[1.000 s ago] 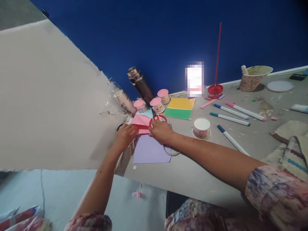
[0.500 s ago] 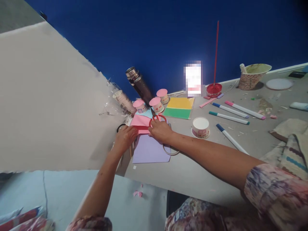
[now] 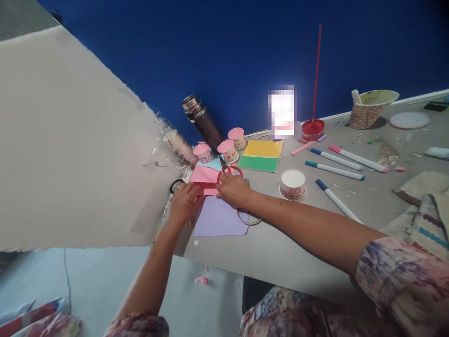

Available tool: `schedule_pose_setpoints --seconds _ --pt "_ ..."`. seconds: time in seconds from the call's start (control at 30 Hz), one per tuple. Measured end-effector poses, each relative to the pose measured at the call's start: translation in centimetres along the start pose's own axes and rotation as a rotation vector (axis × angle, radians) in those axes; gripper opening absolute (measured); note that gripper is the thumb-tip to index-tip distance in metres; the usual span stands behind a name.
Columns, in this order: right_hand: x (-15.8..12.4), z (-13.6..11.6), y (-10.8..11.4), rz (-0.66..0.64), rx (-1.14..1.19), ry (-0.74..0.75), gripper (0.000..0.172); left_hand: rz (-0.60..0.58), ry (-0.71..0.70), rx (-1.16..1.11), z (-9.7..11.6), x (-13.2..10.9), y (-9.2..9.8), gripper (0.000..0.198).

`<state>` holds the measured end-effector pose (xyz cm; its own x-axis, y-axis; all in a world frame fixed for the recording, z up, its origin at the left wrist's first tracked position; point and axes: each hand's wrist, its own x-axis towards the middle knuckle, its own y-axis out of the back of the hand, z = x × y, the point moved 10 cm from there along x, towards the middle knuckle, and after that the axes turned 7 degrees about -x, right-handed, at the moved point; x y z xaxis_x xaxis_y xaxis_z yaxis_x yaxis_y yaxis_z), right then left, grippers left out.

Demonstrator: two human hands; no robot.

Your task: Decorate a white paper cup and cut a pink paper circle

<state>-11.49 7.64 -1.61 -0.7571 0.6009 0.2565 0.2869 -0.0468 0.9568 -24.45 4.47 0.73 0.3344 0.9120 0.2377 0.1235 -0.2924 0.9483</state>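
A pink sheet of paper (image 3: 203, 174) lies over a lilac sheet (image 3: 220, 220), its front edge folded up and showing a red band. My left hand (image 3: 184, 201) is closed on the left end of that fold, fingertips pressed together. At the right end my right hand (image 3: 233, 189) has its fingers closed on the same fold; the exact grip is partly hidden. Red-handled scissors (image 3: 236, 169) lie right by the right hand's knuckles, blades pointing away toward the pink-topped paper cups (image 3: 228, 150). A round ring-like handle (image 3: 250, 222) pokes out beneath my right wrist.
Behind the sheets stand a dark flask (image 3: 203, 124) and stacked paper cups (image 3: 178, 146) in plastic. Right of them are a yellow-green paper pack (image 3: 261, 157), an upturned cup (image 3: 293, 184), several markers (image 3: 335, 171), a red stick stand (image 3: 313, 130) and a patterned tub (image 3: 366, 114). A white wall-like panel (image 3: 80, 154) borders the left.
My left hand has shifted slightly right along the fold. My right hand stays almost in place, and the view has moved a little.
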Motion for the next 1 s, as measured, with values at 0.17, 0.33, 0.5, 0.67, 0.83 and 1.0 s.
schedule_pose_setpoints --seconds 0.17,0.33,0.5,0.67,0.83,1.0 --pt "0.0 0.0 0.2 -0.012 0.005 -0.006 0.038 0.012 0.034 0.018 0.2 0.1 0.2 0.023" --pt "0.0 0.0 0.2 -0.009 0.008 -0.005 0.038 0.020 0.060 0.036 0.4 0.4 0.2 0.022" --pt "0.0 0.0 0.1 -0.007 0.007 -0.002 0.037 0.015 0.069 0.036 -0.2 0.6 0.1 0.024" --pt "-0.1 -0.1 0.4 -0.015 0.003 0.004 0.037 -0.024 0.054 0.006 -1.1 1.0 0.4 0.017" --pt "-0.1 -0.2 0.4 -0.018 -0.005 0.008 0.036 -0.017 0.119 0.019 -1.5 1.0 1.1 0.023" --pt "-0.1 -0.9 0.7 0.005 0.002 0.100 0.034 0.063 0.306 0.090 -1.5 0.7 1.3 0.023"
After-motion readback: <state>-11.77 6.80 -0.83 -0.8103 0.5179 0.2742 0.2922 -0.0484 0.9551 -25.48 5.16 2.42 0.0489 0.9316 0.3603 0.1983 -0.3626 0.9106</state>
